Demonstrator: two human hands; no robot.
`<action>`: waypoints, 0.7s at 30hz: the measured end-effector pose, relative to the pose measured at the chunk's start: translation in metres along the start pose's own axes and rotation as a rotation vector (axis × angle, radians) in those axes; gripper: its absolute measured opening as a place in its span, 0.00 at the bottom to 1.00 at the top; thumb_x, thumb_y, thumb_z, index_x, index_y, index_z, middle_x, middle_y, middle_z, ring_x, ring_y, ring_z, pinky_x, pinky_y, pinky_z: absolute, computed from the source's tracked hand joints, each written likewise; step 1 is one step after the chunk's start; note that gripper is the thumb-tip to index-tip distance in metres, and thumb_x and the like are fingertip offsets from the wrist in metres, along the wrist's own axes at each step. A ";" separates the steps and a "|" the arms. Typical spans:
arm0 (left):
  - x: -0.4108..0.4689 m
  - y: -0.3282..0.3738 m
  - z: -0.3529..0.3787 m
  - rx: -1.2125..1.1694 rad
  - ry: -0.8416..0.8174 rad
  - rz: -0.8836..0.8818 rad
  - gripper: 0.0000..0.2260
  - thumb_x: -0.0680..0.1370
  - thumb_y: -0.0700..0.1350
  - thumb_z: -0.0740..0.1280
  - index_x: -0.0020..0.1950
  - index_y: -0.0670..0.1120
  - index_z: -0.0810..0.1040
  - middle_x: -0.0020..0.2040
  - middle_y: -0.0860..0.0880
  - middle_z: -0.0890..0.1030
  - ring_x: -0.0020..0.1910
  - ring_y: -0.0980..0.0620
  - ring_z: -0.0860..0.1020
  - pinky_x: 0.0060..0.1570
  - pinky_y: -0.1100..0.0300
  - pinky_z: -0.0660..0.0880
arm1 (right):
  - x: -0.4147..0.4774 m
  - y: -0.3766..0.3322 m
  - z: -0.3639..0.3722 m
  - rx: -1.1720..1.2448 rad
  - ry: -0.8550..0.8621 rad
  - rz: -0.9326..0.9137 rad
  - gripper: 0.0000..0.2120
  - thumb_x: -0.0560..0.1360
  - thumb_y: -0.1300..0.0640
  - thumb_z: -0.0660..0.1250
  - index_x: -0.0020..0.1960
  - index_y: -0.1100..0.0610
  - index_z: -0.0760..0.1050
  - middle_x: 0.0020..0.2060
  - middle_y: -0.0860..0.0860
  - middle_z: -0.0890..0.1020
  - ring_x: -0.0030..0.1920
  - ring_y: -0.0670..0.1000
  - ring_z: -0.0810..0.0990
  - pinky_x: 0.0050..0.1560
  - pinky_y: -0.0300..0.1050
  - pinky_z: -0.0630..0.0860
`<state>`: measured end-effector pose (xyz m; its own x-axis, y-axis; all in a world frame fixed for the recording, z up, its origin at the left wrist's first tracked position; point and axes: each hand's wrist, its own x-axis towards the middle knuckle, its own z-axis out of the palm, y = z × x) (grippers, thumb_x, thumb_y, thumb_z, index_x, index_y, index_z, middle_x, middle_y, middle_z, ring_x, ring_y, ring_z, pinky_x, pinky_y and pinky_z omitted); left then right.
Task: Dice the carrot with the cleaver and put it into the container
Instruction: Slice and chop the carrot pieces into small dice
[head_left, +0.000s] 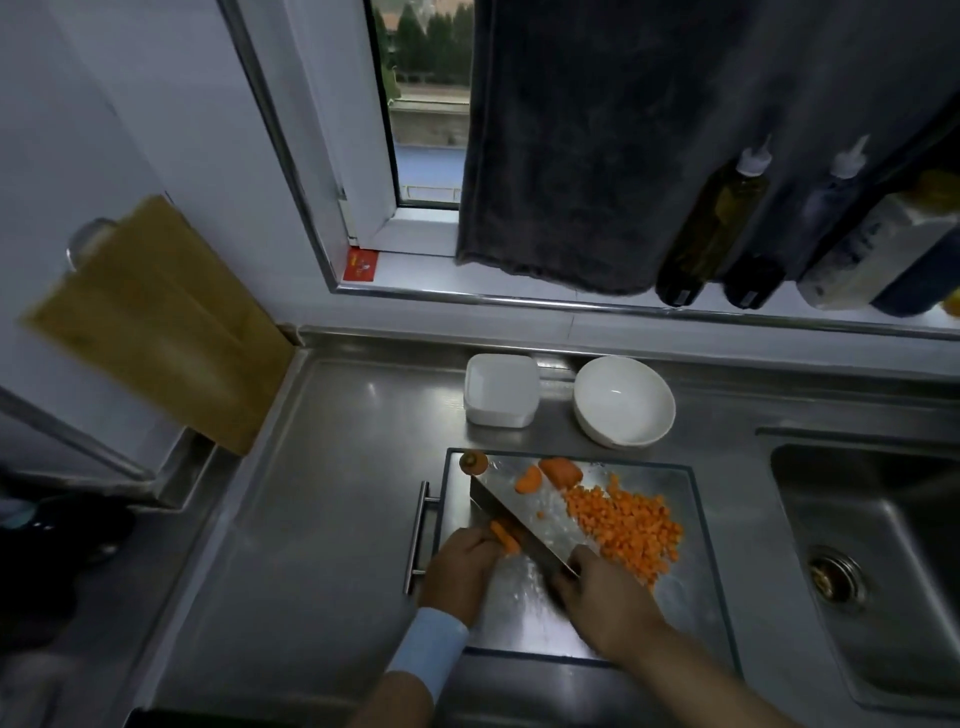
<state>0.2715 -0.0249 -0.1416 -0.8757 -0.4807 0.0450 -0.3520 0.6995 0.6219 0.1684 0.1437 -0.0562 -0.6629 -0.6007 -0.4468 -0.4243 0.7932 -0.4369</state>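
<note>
Carrot dice (623, 530) heaped, orange | left grip (457, 566) pinches strip (506, 538) | right grip (597, 592) clamps cleaver (530, 514)

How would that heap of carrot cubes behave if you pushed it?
The carrot cubes are many small loose pieces, so they would likely scatter rather than move together. The steel board looks shiny and wet, so they may slide easily.
</note>
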 end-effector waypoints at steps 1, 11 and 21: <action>-0.001 -0.002 0.001 -0.044 -0.001 0.005 0.08 0.75 0.43 0.66 0.50 0.49 0.84 0.46 0.60 0.79 0.45 0.66 0.74 0.48 0.81 0.64 | 0.000 0.000 0.001 -0.013 -0.001 0.008 0.12 0.80 0.41 0.59 0.46 0.49 0.70 0.38 0.48 0.79 0.39 0.49 0.79 0.33 0.43 0.69; 0.006 -0.013 0.006 -0.105 0.062 0.232 0.10 0.74 0.44 0.64 0.49 0.46 0.84 0.50 0.50 0.82 0.49 0.56 0.76 0.58 0.75 0.67 | -0.016 -0.031 -0.002 -0.159 0.056 -0.030 0.08 0.81 0.45 0.57 0.53 0.48 0.68 0.42 0.53 0.83 0.43 0.56 0.82 0.38 0.47 0.71; 0.005 -0.015 0.008 -0.070 0.058 0.276 0.11 0.75 0.45 0.63 0.51 0.45 0.83 0.50 0.48 0.82 0.52 0.55 0.74 0.62 0.76 0.60 | -0.018 -0.042 0.001 -0.169 0.013 0.043 0.06 0.80 0.55 0.58 0.56 0.49 0.70 0.45 0.53 0.82 0.47 0.56 0.82 0.42 0.47 0.72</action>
<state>0.2696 -0.0334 -0.1568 -0.9141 -0.3081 0.2638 -0.0775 0.7711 0.6320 0.1988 0.1209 -0.0303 -0.6902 -0.5652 -0.4519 -0.4919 0.8245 -0.2799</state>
